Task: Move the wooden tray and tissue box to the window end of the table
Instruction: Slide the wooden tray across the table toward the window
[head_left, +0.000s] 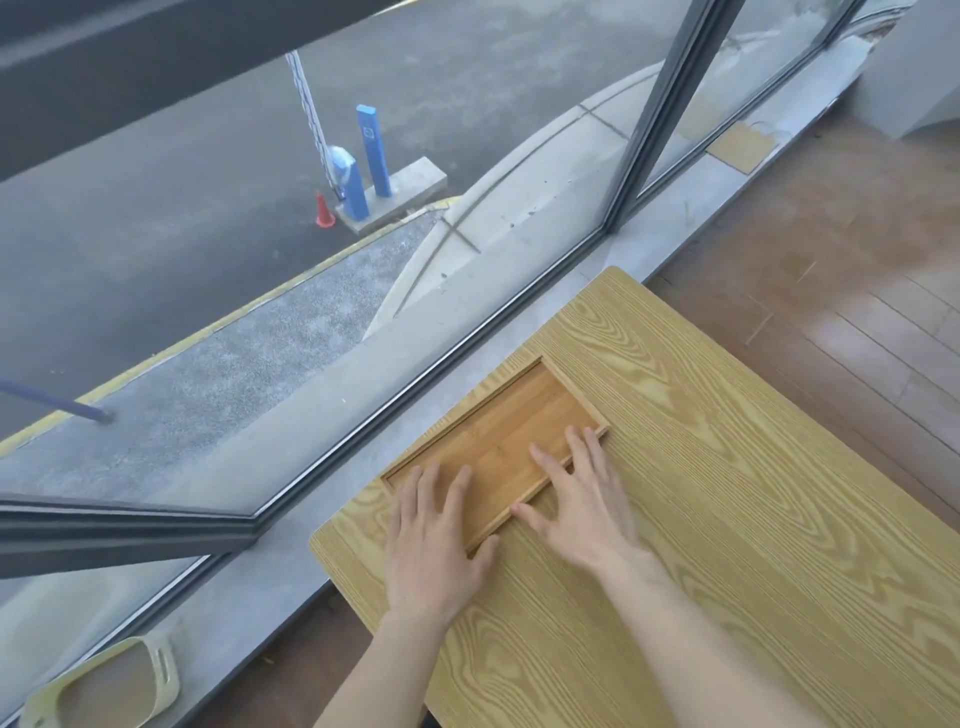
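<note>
At the window end of the light, grain-patterned surface (727, 493), the wooden tray (498, 431) lies flat with one long side running along the edge nearest the glass, its shallow raised rim showing all round and nothing inside it. Both bare hands rest on the tray's near end, palms down. The left hand (436, 540) lies over the near left corner, its fingers (426, 488) spread and extended flat onto the tray floor, the thumb touching the rim at the near edge; it grips nothing. The right hand (582, 504) lies over the near right side, fingers splayed wide and flat, fingertips reaching the tray's right rim, thumb on the near rim, likewise not closed around anything. Beyond the surface runs a grey sill (363, 483) under the window (260, 260), and a pale basket-like object (104, 686) sits on the sill at lower left
</note>
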